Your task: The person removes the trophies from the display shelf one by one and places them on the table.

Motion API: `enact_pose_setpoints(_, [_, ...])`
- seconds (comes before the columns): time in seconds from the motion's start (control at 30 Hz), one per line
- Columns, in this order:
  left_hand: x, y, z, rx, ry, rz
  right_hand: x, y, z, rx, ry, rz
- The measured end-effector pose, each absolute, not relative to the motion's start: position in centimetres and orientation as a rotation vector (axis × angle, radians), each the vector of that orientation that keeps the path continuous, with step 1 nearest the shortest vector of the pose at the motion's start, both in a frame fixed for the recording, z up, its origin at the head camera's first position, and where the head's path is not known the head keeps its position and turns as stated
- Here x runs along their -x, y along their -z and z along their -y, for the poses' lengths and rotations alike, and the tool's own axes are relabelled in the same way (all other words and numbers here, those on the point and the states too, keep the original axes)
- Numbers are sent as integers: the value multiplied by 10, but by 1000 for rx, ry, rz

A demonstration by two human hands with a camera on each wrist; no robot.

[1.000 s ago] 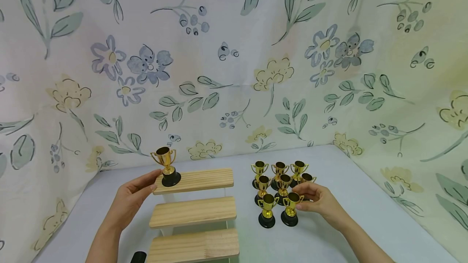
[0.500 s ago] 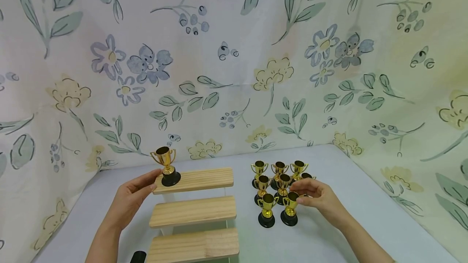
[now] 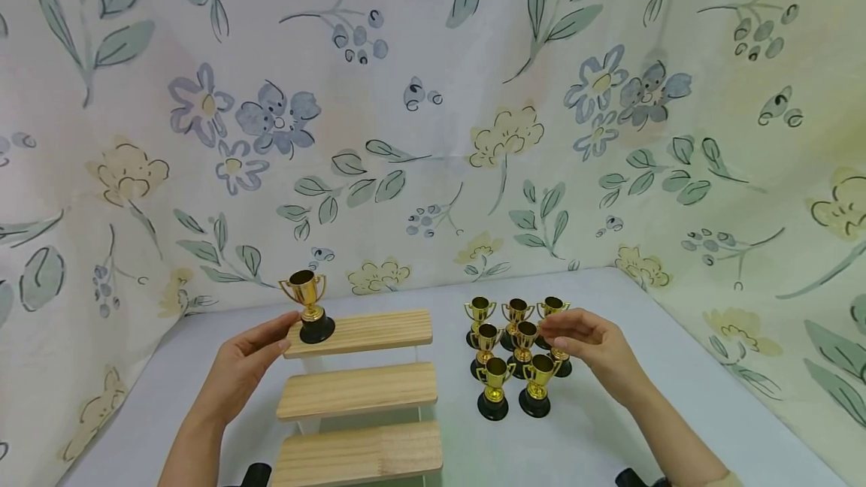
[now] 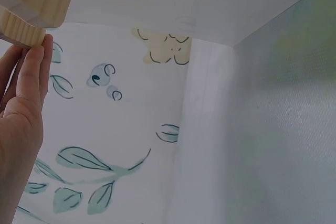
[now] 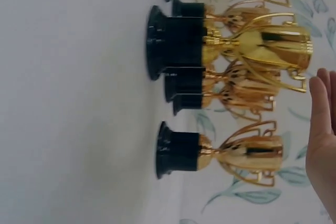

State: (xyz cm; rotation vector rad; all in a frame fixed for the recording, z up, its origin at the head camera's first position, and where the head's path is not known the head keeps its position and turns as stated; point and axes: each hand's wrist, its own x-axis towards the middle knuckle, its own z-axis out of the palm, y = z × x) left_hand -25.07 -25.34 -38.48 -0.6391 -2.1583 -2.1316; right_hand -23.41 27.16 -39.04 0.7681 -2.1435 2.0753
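My left hand point(image 3: 246, 359) reaches to the left end of the top wooden shelf point(image 3: 386, 331), fingertips right at the board's end. Just beside them a gold trophy cup point(image 3: 313, 307) with a black base stands upright on that shelf. In the left wrist view the left fingers point(image 4: 32, 72) are nearly straight against the wood. My right hand point(image 3: 595, 348) hovers, holding nothing, over the right side of a group of several small gold trophies point(image 3: 496, 382). In the right wrist view the right fingertips point(image 5: 317, 95) are beside the rim of the nearest trophy point(image 5: 273, 45).
Below the top board are a middle shelf point(image 3: 358, 391) and a lower shelf point(image 3: 358, 457), rising in steps. A white cloth point(image 3: 676, 367) covers the table. Floral fabric point(image 3: 433, 119) hangs behind. Dark objects show at the bottom edge near each forearm.
My right hand has drawn up and away from the front right trophy, uncovering another trophy behind it. The left hand and the trophy on the top shelf have stayed in place.
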Motion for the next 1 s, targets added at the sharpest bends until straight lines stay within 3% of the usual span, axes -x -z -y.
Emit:
enact_pose_setpoints(0.37, [252, 385, 253, 614, 2124, 2173, 230, 361, -240, -752, -2021, 2223])
enact_pose_setpoints(1.0, [251, 385, 253, 582, 2107, 2192, 238, 307, -131, -795, -1989, 2249])
